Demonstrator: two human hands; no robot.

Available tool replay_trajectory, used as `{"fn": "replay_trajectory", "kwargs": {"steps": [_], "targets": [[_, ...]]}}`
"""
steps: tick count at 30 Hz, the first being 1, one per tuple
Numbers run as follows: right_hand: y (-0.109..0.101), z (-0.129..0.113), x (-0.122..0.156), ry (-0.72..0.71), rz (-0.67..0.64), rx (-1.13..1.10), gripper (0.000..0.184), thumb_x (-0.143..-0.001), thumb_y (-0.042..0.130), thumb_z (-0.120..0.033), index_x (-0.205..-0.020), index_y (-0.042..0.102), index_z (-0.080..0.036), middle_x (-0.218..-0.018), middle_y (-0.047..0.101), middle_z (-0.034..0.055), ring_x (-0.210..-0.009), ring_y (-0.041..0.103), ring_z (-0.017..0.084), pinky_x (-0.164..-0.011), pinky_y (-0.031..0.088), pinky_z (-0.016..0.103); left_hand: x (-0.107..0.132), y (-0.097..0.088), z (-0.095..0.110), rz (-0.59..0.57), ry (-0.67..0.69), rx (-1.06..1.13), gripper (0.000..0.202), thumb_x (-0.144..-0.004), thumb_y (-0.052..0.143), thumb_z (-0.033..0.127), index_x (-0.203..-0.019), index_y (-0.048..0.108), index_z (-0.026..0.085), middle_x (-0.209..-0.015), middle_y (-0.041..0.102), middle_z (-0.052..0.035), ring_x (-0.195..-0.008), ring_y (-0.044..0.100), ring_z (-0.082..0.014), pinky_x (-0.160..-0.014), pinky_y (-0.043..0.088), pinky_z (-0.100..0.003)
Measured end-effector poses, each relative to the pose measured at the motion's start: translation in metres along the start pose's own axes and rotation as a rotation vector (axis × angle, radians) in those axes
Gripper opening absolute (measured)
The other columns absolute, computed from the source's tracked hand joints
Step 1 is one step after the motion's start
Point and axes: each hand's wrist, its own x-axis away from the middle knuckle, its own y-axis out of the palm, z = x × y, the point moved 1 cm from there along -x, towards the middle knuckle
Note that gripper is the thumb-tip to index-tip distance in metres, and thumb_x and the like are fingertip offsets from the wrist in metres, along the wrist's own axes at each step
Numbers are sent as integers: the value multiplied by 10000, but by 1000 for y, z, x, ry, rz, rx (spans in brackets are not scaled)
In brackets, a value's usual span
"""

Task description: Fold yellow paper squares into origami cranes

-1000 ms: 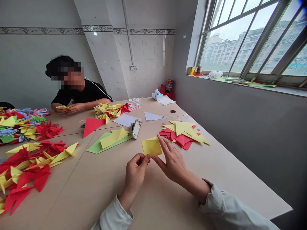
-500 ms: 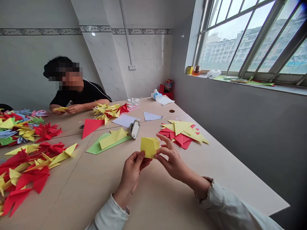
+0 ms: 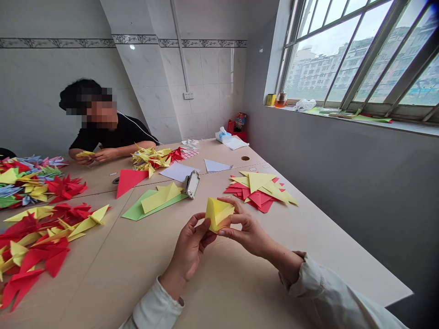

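A square of yellow paper, folded into a pointed, pocket-like shape, is pinched between my left hand and my right hand. Fingers of both hands press on its lower sides, and my right fingers reach over its front edge. Both white sleeves lie at the bottom of the view, above the pale wooden table. Beyond my right hand lies a pile of red and yellow paper triangles.
A seated person across the table holds yellow paper. Paper cranes lie heaped at left, with more yellow ones ahead. Nearby are a red triangle, yellow sheets on green paper, a small metal device and a tissue box.
The yellow paper has gone from a flatter folded square to a raised, pointed shape. Both hands have closed in around it and moved slightly lower.
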Motion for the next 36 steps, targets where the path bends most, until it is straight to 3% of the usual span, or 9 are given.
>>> {"fn": "replay_trajectory", "kwargs": {"steps": [3, 6, 10, 20, 25, 28, 31, 33, 36], "targets": [[1, 3, -1, 72, 5, -138, 108, -720, 729, -306, -716, 694, -203, -1213, 488, 50, -1150, 448, 221, -919, 426, 317, 2, -1, 2, -42, 34, -91, 338, -752, 706, 285, -976, 460, 225, -689, 683, 31, -612, 625, -81, -622, 519, -185], [3, 6, -1, 188, -29, -315, 156, -688, 748, -326, -711, 695, -181, -981, 572, 50, -920, 542, 194, -760, 468, 294, 3, -2, 5, -101, 73, -211, 315, -766, 687, 299, -928, 426, 227, -661, 687, 27, -619, 628, -100, -626, 518, -210], [6, 9, -1, 356, -67, -479, 240, -682, 753, -327, -820, 659, -155, -755, 592, 16, -685, 534, 136, -606, 423, 252, 1, -3, 6, -125, 110, -333, 276, -778, 670, 297, -852, 418, 214, -667, 683, 32, -623, 608, -92, -658, 521, -230], [8, 14, 0, 406, 42, -373, 330, -654, 765, -368, -819, 589, -144, -724, 604, 17, -634, 531, 132, -533, 396, 229, 2, 0, 0, -147, 206, -406, 199, -801, 629, 330, -829, 487, 193, -774, 663, 10, -710, 583, -113, -708, 524, -263], [8, 13, -1, 396, 42, -330, 353, -671, 744, -398, -873, 598, -148, -762, 626, 32, -654, 551, 147, -552, 416, 243, 1, 3, -2, -96, 198, -401, 204, -775, 651, 328, -852, 521, 190, -772, 651, -4, -737, 594, -144, -714, 521, -285], [6, 15, -3, 388, 101, -297, 335, -651, 751, -407, -807, 591, -158, -737, 623, 25, -644, 549, 149, -550, 413, 244, 3, 9, 0, 17, 269, -449, 198, -738, 685, 315, -837, 568, 189, -803, 629, -18, -788, 592, -167, -719, 501, -273], [2, 17, -4, 399, 187, -197, 329, -640, 750, -426, -677, 548, -169, -635, 583, -2, -564, 505, 125, -493, 373, 226, 19, 18, 9, 200, 469, -504, 148, -692, 726, 255, -760, 607, 198, -819, 599, -29, -807, 569, -178, -715, 476, -252], [2, 19, -4, 409, 203, -153, 330, -654, 736, -436, -659, 533, -176, -616, 571, -8, -547, 489, 118, -476, 356, 217, 42, 19, 13, 245, 608, -517, 110, -717, 703, 215, -780, 615, 233, -811, 582, -13, -806, 562, -181, -761, 474, -283], [3, 20, -3, 424, 187, -114, 330, -665, 725, -446, -668, 531, -179, -637, 576, -5, -570, 491, 120, -482, 352, 212, 86, 3, 6, 295, 768, -501, 183, -699, 725, 238, -850, 639, 293, -880, 608, -11, -863, 574, -222, -758, 511, -347]]}}
